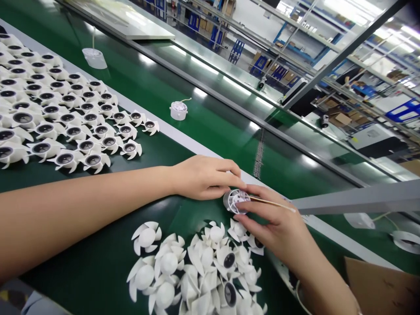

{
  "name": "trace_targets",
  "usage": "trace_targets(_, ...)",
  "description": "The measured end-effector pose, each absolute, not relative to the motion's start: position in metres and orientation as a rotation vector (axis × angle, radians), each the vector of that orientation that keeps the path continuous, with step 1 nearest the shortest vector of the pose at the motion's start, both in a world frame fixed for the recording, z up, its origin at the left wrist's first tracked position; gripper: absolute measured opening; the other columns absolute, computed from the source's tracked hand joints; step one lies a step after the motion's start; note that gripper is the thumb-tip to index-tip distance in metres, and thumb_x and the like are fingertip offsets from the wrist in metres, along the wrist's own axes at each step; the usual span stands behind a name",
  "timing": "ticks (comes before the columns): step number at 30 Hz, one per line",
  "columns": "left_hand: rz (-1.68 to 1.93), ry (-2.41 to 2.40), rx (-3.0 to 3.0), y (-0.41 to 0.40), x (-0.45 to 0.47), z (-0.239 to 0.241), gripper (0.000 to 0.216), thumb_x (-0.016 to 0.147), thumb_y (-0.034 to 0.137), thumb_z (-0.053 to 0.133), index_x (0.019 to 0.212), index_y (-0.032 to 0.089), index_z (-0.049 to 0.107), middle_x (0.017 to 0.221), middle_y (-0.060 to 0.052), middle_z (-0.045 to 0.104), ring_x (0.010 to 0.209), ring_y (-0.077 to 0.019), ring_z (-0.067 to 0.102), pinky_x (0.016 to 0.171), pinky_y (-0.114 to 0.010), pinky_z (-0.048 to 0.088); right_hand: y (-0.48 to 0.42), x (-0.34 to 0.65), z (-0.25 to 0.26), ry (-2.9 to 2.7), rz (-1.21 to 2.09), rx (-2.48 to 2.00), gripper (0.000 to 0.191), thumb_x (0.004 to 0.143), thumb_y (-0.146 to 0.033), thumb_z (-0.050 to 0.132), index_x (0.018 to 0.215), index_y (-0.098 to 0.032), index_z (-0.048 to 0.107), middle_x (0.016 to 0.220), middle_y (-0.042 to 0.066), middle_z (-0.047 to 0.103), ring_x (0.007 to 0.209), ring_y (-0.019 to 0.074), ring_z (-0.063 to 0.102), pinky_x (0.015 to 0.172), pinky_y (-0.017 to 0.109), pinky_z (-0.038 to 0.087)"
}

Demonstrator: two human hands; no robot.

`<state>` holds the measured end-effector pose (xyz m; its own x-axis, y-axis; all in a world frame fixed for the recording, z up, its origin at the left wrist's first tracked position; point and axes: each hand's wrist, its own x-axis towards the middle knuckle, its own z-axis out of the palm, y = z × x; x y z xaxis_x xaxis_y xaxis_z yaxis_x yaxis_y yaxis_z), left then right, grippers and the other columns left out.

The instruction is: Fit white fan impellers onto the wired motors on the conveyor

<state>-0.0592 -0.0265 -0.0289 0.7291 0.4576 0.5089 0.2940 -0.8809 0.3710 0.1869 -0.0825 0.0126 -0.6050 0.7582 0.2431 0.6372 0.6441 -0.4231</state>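
Note:
A round white plastic fan housing (232,202) with spokes and a pale wire (277,203) is held in front of me, just above the green bench. My right hand (272,214) grips it from the right, thumb and fingers around its rim, the wire running over the fingers. From the left, my left hand (210,177) has its thumb and fingertips against the upper edge of the same housing. Below both hands lies a heap of loose white fan impellers (206,258), some hub up and some showing dark ring-shaped insides.
Rows of white impellers (67,118) stand dark side up on the left of the bench. On the green conveyor belt (210,127) beyond, more wired housings (179,111) sit apart. A grey metal bar (361,194) crosses at right, above a cardboard box (380,284).

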Motion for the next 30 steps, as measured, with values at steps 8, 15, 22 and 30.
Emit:
trace_targets(8, 0.848, 0.554, 2.836, -0.029, -0.057, -0.027, 0.032, 0.091, 0.016, 0.051, 0.115, 0.027, 0.070, 0.126, -0.002, 0.068, 0.106, -0.0177, 0.068, 0.082, -0.027, 0.053, -0.075, 0.195, 0.005, -2.424, 0.384, -1.174, 0.012, 0.086, -0.029, 0.072, 0.096, -0.028, 0.079, 0.115, 0.003, 0.072, 0.104, 0.0263, 0.070, 0.093, 0.040, 0.060)
trace_targets(15, 0.783, 0.587, 2.849, -0.033, -0.053, -0.022, 0.031, 0.092, 0.018, 0.050, 0.111, 0.028, 0.072, 0.125, 0.000, 0.069, 0.105, -0.0175, 0.068, 0.083, -0.027, 0.053, -0.071, 0.195, 0.007, -2.451, 0.429, -1.133, 0.016, 0.087, -0.025, 0.070, 0.098, -0.030, 0.080, 0.109, 0.001, 0.074, 0.109, 0.0283, 0.068, 0.094, 0.042, 0.060)
trace_targets(22, 0.805, 0.573, 2.765, -0.035, -0.054, -0.028, 0.036, 0.089, 0.014, 0.048, 0.115, 0.025, 0.070, 0.125, -0.002, 0.068, 0.107, -0.0169, 0.067, 0.086, -0.026, 0.053, -0.064, 0.203, 0.002, -2.395, 0.662, -1.087, 0.017, 0.085, -0.026, 0.074, 0.100, -0.029, 0.079, 0.104, -0.001, 0.076, 0.118, 0.0263, 0.063, 0.105, 0.041, 0.053)
trace_targets(30, 0.849, 0.802, 2.491, -0.030, -0.058, -0.027, 0.042, 0.093, 0.024, 0.051, 0.135, 0.021, 0.053, 0.123, -0.009, 0.063, 0.076, -0.0097, 0.062, 0.072, -0.024, 0.051, -0.064, 0.211, 0.008, -2.456, 0.095, -1.561, 0.056, 0.097, -0.032, 0.052, 0.150, -0.018, 0.044, 0.157, 0.016, 0.032, 0.130, 0.0390, 0.052, 0.089, 0.055, 0.058)
